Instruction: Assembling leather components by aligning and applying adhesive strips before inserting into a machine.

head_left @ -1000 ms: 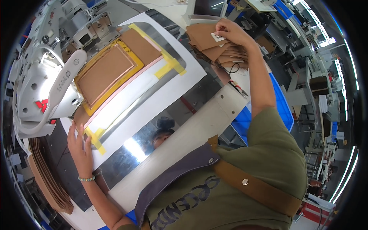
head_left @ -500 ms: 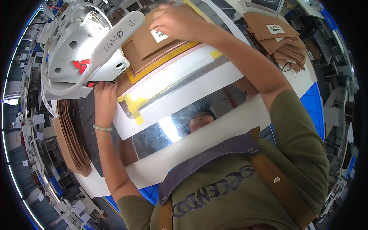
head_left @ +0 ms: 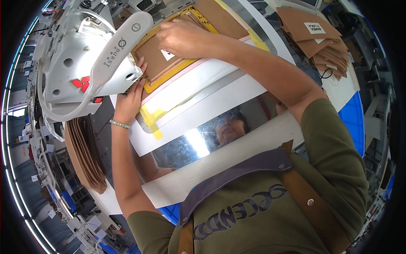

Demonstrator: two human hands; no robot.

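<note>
A flat brown panel (head_left: 149, 63) with a white label (head_left: 167, 55) lies inside a yellow frame (head_left: 157, 86), beside the head of a white machine (head_left: 72, 55). Over the panel, next to the label, is my right hand (head_left: 179, 39). Its fingers are bent and held together at the panel, and their tips are partly hidden. My left hand (head_left: 130, 99) rests at the frame's left corner with thumb and fingers apart. The machine head covers part of it. Under the frame, a white sheet (head_left: 203, 106) carries strips of yellow tape (head_left: 152, 120).
Brown pieces with labels (head_left: 304, 31) are piled at the right. A row of folded brown pieces (head_left: 84, 156) stands at the left, below the machine. A mirror-like plate (head_left: 177, 148) spans the near side of the table. A blue bin (head_left: 353, 122) stands beyond the right edge.
The labelled brown panel has gone from lying over the frame's edge to lying within it. My right hand has come down slightly; my left hand has shifted right and its fingers have spread.
</note>
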